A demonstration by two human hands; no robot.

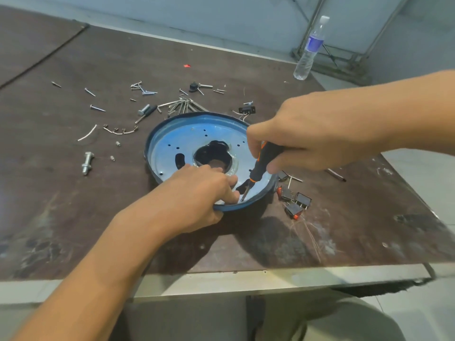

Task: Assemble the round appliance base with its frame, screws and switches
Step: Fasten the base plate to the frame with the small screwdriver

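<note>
While your left hand (197, 193) pinches the blue base's (172, 143) near rim, your right hand (307, 139) grips the screwdriver (261, 168); switches (294, 200) crowd the right edge.

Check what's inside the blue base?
Inside the base: small holes, a slot and a big centre opening. The screwdriver tip touches near the front rim. Left hand covers the near part.

The brown worktop (73, 193) carries the blue base (172, 143), loose screws (97, 108), switches (294, 201), a bottle (309, 50)
</note>
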